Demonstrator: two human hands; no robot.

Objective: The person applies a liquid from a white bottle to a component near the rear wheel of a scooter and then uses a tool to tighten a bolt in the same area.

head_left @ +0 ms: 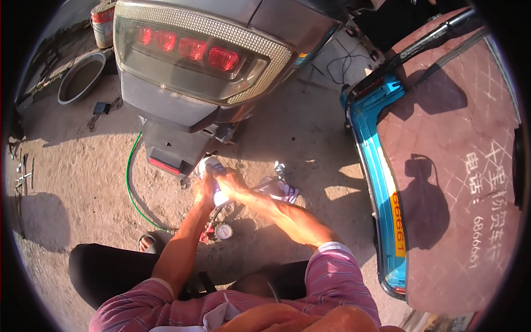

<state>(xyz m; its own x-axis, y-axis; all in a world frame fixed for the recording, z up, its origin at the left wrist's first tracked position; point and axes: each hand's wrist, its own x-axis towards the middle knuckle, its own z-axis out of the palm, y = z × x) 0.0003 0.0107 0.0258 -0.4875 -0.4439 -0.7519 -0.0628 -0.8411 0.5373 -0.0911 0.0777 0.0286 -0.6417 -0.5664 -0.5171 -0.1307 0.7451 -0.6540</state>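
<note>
Low behind the vehicle's rear end, my left hand (204, 188) and my right hand (233, 184) are both closed around a white bottle (220, 198) with bluish markings. Their fingers cover much of it, and its upper end points toward the dark rear mudguard (171, 150). Just below the bottle, a round pressure gauge (223, 231) with a red fitting (207, 233) is near the ground. To the right of my hands lies a crumpled white and purple packet (282, 191).
Above my hands juts a vehicle's rear with a large tail light (193, 48). A green hose (128, 171) curves along the dirt at left. Farther left are a round basin (82, 78), a bucket (103, 26) and metal tools (25, 174). A blue-framed vehicle (381, 182) with maroon covering stands at right.
</note>
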